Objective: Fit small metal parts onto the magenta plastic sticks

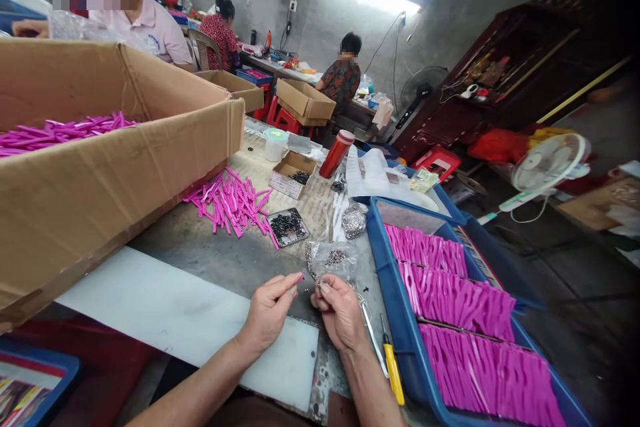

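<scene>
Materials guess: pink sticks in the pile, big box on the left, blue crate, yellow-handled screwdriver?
Pink sticks: probably plastic, smooth; even color, pale highlights.
Big box: cardboard, mostly matte; brown walls, creased corner.
Blue crate: likely molded plastic, slight sheen; uniform blue, rounded rim.
Screwdriver: handle likely smooth plastic, given its solid yellow; thin gray shaft suggests metal.

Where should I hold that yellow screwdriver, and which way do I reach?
Probably by its thick yellow handle, coming down from above: it points toward the person, the thin shaft points away, and the blue bin sits close on the right.
</scene>
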`<state>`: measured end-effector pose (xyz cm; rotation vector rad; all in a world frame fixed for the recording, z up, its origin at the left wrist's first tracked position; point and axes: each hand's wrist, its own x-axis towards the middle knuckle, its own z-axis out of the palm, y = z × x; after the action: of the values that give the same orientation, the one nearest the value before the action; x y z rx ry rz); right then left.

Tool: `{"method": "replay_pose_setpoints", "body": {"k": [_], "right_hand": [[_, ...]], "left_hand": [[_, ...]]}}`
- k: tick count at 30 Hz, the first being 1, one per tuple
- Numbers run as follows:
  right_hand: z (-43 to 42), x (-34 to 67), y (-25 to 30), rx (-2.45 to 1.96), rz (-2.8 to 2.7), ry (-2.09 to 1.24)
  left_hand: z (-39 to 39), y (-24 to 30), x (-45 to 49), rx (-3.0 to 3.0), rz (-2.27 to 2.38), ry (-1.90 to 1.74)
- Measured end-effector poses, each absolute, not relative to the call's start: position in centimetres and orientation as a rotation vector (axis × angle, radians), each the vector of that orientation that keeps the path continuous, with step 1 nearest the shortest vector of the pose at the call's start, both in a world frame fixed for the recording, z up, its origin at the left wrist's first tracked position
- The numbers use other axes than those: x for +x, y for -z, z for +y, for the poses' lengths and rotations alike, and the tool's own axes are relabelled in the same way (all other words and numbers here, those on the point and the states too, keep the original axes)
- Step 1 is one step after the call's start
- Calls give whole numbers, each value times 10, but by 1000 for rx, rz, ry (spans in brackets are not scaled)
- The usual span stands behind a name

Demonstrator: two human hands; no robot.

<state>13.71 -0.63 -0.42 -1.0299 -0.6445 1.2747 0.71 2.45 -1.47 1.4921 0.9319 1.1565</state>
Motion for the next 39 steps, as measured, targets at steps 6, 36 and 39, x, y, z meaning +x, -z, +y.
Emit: {"method": "replay_pose_setpoints", "body": {"k": [6, 36, 39], "right_hand": [[-12, 124, 6, -809, -488, -1400], [-12, 109, 16, -975, -626, -1071], [-12, 111, 16, -1015, -624, -1074]], "left_hand": [[16, 6, 8, 1571, 851, -1191], [7, -1, 12, 1577, 839, -1222], [8, 0, 12, 1577, 856, -1216]]}}
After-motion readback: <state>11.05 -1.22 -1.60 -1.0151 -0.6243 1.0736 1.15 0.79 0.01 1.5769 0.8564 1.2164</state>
